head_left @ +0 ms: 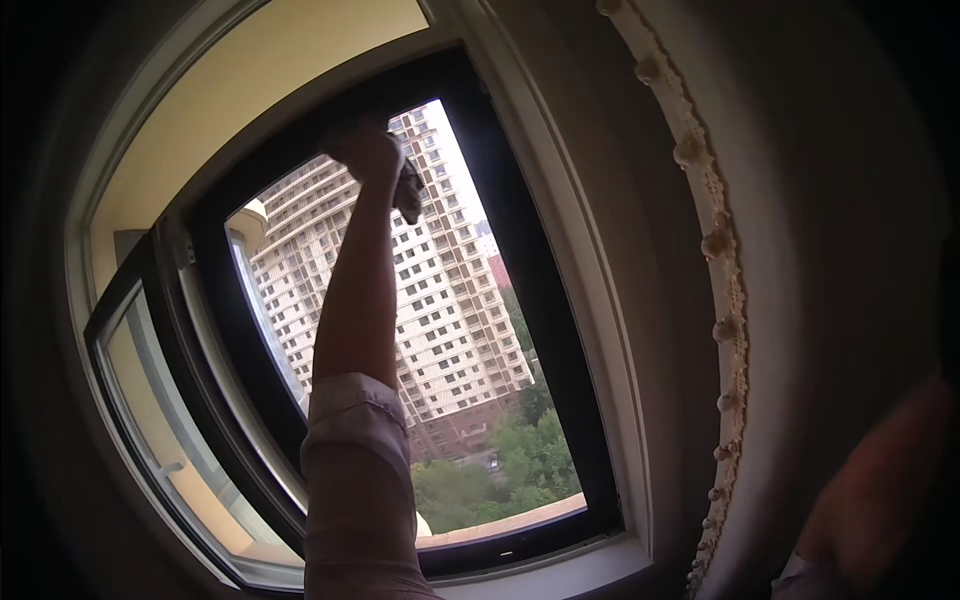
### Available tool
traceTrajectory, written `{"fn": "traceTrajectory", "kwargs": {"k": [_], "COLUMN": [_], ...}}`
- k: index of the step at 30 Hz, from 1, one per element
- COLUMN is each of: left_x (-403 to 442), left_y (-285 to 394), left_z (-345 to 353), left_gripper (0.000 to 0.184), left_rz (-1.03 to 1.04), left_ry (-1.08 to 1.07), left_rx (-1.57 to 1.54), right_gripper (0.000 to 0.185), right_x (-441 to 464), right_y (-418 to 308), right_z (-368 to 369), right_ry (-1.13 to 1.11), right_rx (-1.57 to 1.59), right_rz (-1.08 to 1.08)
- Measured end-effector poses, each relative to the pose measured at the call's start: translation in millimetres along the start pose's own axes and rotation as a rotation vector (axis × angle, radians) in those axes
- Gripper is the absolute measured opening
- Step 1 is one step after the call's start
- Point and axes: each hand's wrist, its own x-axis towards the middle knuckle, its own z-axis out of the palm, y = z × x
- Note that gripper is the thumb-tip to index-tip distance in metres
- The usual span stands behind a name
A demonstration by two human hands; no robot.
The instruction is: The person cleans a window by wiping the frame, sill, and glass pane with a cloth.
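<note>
My left hand (370,155) is raised to the upper part of a dark-framed window (545,320), its arm crossing the glass from below. Its fingers are closed on a dark, crumpled cloth (408,195), which hangs at the hand's right side against the pane. The fingertips are lost against the dark frame. At the lower right, in deep shadow, is my right hand (880,490), low beside the wall; its fingers cannot be made out.
An opened window sash (165,465) with a handle stands at the left. A beaded trim strip (722,330) runs down the right side. Below the pane is a pale sill (560,572). Outside are a tall building (430,300) and trees (530,455).
</note>
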Motion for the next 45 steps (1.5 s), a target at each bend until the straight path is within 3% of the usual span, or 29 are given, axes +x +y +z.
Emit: {"fn": "traceTrajectory", "kwargs": {"k": [2, 3, 6, 8, 9, 11, 13, 14, 18, 19, 21, 22, 23, 25, 27, 28, 29, 30, 33, 34, 38, 40, 42, 43, 45], "left_x": [-29, -56, -61, -37, -30, -16, 32, 31, 27, 19, 1, -7, -1, -19, -47, -73, -101, -129, -223, -270, -468, -535, -532, -517, -434], "left_y": [39, 65, 39, -36, -60, -115, -205, -208, -224, -177, -135, -97, -67, -8, 36, 58, 67, 67, 34, 17, -30, -53, -53, -56, -58], "left_z": [40, 28, -36, -23, -47, -95, -86, -98, -54, -70, -17, -28, -15, -10, -9, -1, -1, -7, -28, -30, -70, -88, -115, -118, -130], "left_gripper": [0.025, 0.028, 0.037, 0.039, 0.039, 0.042, 0.047, 0.044, 0.036, 0.038, 0.034, 0.033, 0.032, 0.029, 0.018, 0.024, 0.026, 0.029, 0.03, 0.029, 0.025, 0.027, 0.027, 0.03, 0.042], "left_rz": [0.248, 0.331, 0.193, 0.108, -0.145, -0.216, -0.111, -0.06, -0.03, -0.269, -0.029, -0.007, -0.082, 0.07, 0.454, 0.352, 0.38, 0.407, 0.413, 0.584, 0.74, 0.639, 0.376, 0.213, 0.181], "left_ry": [-0.095, -0.075, -0.368, -0.162, -0.24, -0.104, 0.315, 0.425, 0.397, -0.059, 0.586, 0.305, 0.179, 0.092, -0.148, -0.268, -0.199, -0.132, -0.419, -0.277, -0.612, -1.025, -1.299, -1.321, -1.171], "left_rx": [-0.233, -0.055, -0.53, -0.754, -1.148, -1.202, -0.356, -0.19, 0.221, 0.328, 0.167, 0.084, -0.03, -0.125, -0.229, -0.143, -0.153, -0.163, -0.293, -0.402, -0.377, -0.569, -0.606, -0.702, -0.847], "right_gripper": [0.055, 0.055, 0.055, 0.055, 0.055, 0.055, 0.055, 0.055, 0.055, 0.055, 0.055, 0.055, 0.055, 0.055, 0.055, 0.055, 0.055, 0.055, 0.054, 0.054, 0.054, 0.054, 0.054, 0.054, 0.054], "right_x": [4, 5, 3, 1, 1, 2, 1, 1, -2, -3, -3, -5, -5, -8, -12, -14, -16, -17, -23, -23, -28, -31, -34, -34, -36], "right_y": [8, 11, 17, 19, 21, 24, 26, 27, 29, 29, 29, 29, 28, 29, 28, 26, 25, 24, 18, 17, 12, 8, 4, 3, 1], "right_z": [5, 8, 14, 16, 16, 19, 20, 20, 19, 18, 16, 16, 18, 21, 24, 25, 25, 23, 26, 29, 42, 47, 52, 52, 56], "right_ry": [-0.011, -0.017, -0.015, -0.01, -0.013, -0.02, -0.019, -0.019, -0.024, -0.027, -0.026, -0.03, -0.028, -0.033, -0.029, -0.027, -0.022, -0.02, -0.018, -0.026, -0.032, -0.031, -0.038, -0.04, -0.046], "right_rx": [0.009, 0.022, 0.037, 0.047, 0.052, 0.069, 0.075, 0.077, 0.074, 0.074, 0.067, 0.057, 0.052, 0.054, 0.055, 0.053, 0.052, 0.049, 0.061, 0.067, 0.092, 0.106, 0.121, 0.13, 0.137], "right_rz": [0.025, 0.034, 0.054, 0.066, 0.074, 0.082, 0.091, 0.099, 0.109, 0.116, 0.118, 0.122, 0.126, 0.132, 0.134, 0.129, 0.128, 0.126, 0.112, 0.109, 0.109, 0.108, 0.106, 0.105, 0.108]}}
